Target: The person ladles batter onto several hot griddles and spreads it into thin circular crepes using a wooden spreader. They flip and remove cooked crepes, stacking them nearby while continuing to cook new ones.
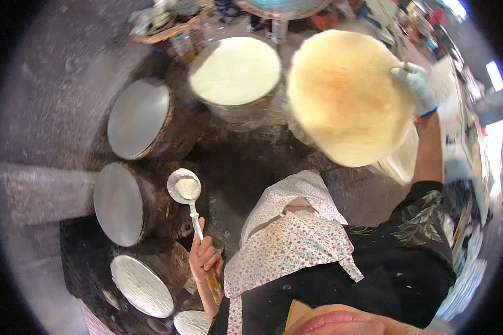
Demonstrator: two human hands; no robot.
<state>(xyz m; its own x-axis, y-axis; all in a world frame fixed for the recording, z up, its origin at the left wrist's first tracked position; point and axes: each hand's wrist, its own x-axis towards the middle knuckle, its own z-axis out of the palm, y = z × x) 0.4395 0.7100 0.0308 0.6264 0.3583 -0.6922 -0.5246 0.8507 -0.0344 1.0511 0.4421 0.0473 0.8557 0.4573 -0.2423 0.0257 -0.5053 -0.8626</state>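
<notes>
My left hand (205, 258) is closed around the handle of a metal ladle (184, 186), whose bowl carries pale batter. At the upper right, my right hand (416, 84), in a white glove, is closed at the edge of a large, thin, round pancake (346, 97). The pancake is pale yellow, browned in the middle and slightly blurred; it covers whatever lies behind it. A thin stick (397, 39) rises beside the gloved fingers; whether they grip it too is unclear. Left of the pancake, a round griddle (235, 71) bears a smooth, pale yellow layer.
Two bare grey griddles (138, 118) curve down the left side. Below them, another griddle (142, 286) bears a white layer, and a further one (191, 322) is partly cut off. A translucent sheet (399, 159) hangs below the pancake. Flowered cloth (296, 245) covers my front.
</notes>
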